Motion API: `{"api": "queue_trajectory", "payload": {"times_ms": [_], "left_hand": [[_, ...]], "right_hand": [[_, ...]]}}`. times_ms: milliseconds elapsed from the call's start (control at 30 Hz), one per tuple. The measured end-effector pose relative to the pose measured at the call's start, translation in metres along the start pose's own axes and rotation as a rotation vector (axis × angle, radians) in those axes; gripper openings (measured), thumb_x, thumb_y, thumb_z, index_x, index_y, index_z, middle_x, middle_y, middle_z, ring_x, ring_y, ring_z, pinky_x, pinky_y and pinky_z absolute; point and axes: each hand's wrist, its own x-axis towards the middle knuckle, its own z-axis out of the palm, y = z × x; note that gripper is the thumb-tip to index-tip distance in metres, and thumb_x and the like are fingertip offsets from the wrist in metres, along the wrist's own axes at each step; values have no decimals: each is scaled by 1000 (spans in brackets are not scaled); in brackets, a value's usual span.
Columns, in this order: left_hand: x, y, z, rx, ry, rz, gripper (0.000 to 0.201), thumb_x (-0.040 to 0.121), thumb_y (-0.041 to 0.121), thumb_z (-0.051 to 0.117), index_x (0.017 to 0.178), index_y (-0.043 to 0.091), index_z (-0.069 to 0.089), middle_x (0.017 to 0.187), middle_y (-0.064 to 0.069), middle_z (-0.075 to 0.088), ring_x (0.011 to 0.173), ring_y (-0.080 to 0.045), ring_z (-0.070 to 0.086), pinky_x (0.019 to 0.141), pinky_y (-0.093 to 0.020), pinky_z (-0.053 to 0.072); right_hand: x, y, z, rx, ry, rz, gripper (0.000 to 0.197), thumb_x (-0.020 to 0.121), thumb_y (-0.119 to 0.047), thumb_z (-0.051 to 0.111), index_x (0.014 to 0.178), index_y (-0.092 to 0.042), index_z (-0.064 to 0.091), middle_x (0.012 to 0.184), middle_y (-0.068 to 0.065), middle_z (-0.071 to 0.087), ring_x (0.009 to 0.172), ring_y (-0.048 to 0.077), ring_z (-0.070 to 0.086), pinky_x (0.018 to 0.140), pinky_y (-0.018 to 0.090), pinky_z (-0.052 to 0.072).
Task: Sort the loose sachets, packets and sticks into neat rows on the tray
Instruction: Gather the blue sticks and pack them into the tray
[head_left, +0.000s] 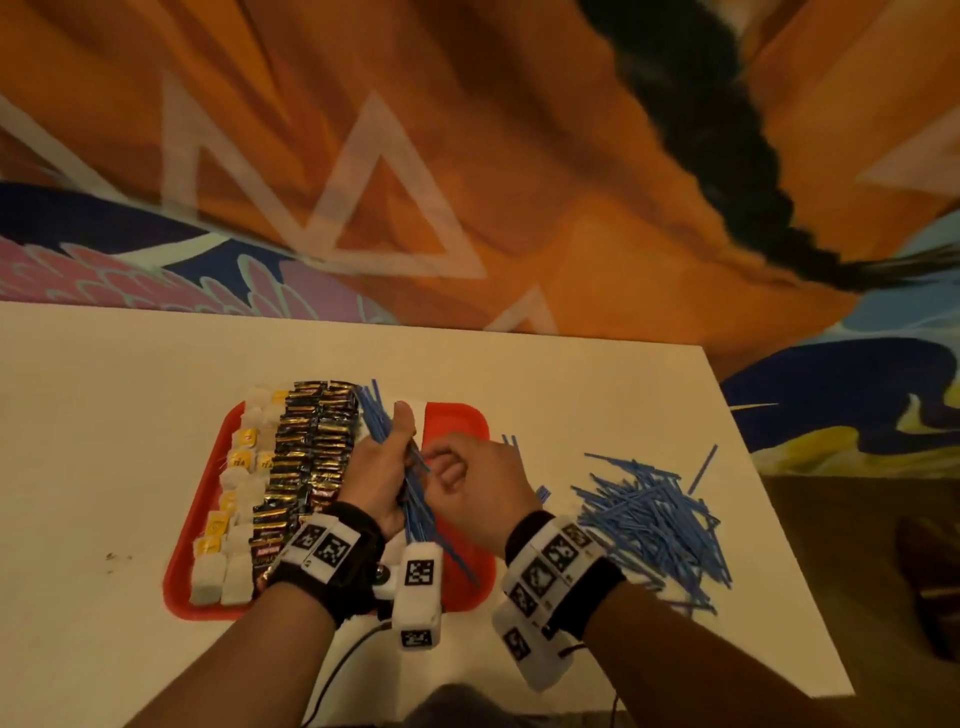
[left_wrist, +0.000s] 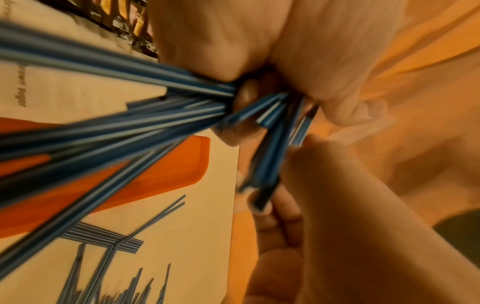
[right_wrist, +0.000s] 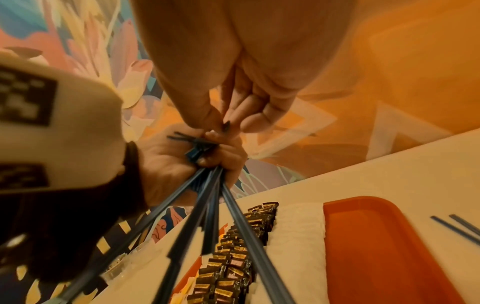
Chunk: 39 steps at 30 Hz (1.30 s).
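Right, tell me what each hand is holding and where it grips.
The left hand grips a bundle of blue sticks around its middle. The right hand pinches one stick's end at that bundle with its fingertips.

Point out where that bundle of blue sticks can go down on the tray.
Free: the bare right part of the red tray, between the white sachet row and the tray's right rim. Crowded: the tray's left side, packed with tea bags and dark packets; the loose stick pile covers the table right of the tray.
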Motion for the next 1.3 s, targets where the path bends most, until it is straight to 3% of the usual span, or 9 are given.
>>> {"api": "queue_trajectory", "payload": {"times_ms": [133, 300, 500, 667, 767, 900, 967, 1067, 1300], "left_hand": [[-1, 18, 15, 9, -18, 29, 51, 90, 54, 62, 60, 17, 42, 51, 0, 34, 44, -18, 39, 49, -29, 36], [3, 60, 40, -65, -5, 121, 46, 103, 35, 51, 63, 15, 40, 54, -3, 39, 46, -18, 37, 51, -30, 32], [3, 133, 69, -112, -119, 260, 42, 104, 31, 47, 66, 17, 36, 55, 0, 34, 40, -15, 31, 41, -27, 33], [-23, 199, 102, -107, -195, 445, 43, 103, 25, 44, 61, 20, 35, 52, 1, 31, 43, -15, 30, 41, -25, 29], [-40, 236, 120, -131, -217, 518, 42, 103, 27, 45, 63, 21, 37, 52, 3, 31, 42, -12, 31, 43, -26, 29], [-60, 276, 138, -111, -203, 629, 41, 103, 33, 48, 64, 21, 41, 52, 2, 35, 40, -11, 36, 42, -24, 32], [-71, 291, 145, -117, -216, 669, 41, 102, 34, 49, 65, 20, 44, 51, 2, 39, 41, -11, 40, 41, -24, 36], [-81, 311, 151, -84, -231, 769, 47, 102, 38, 50, 59, 18, 45, 49, 0, 41, 45, -16, 43, 47, -27, 39], [-106, 339, 158, -87, -285, 862, 47, 101, 36, 52, 57, 19, 51, 49, 3, 50, 44, -12, 50, 46, -24, 42]], "right_hand": [[3, -8, -13, 60, 71, -16, 24, 87, -8, 62, 106, -16, 75, 85, 6, 73, 70, 8, 62, 70, 10, 49], [9, -19, -42, 146, 131, 4, 11, 88, -33, 70, 95, -24, 73, 94, -14, 69, 85, -9, 60, 75, 6, 45], [14, -39, -73, 365, -56, 217, 55, 76, -77, 58, 114, -38, 60, 126, -12, 57, 116, 10, 54, 97, 38, 46], [21, -89, -114, 791, -277, 195, 20, 95, -35, 60, 112, -26, 63, 102, -2, 65, 81, 16, 62, 75, 36, 51], [26, -116, -139, 954, -307, 113, 15, 89, -19, 67, 103, -19, 66, 92, 4, 69, 75, 22, 63, 80, 46, 51], [40, -142, -160, 1041, -360, 41, 52, 80, -35, 73, 123, -8, 63, 106, 16, 66, 77, 23, 65, 84, 47, 51], [46, -156, -168, 1023, -339, 45, 58, 77, -53, 74, 115, -10, 66, 92, 11, 66, 77, 22, 65, 84, 46, 53], [47, -178, -181, 969, -258, -3, 57, 62, -55, 81, 103, -16, 76, 101, 9, 71, 92, 24, 66, 100, 52, 49], [47, -200, -198, 1067, -315, -65, 50, 82, -54, 68, 114, -16, 73, 96, 12, 69, 84, 27, 68, 100, 59, 45]]}}
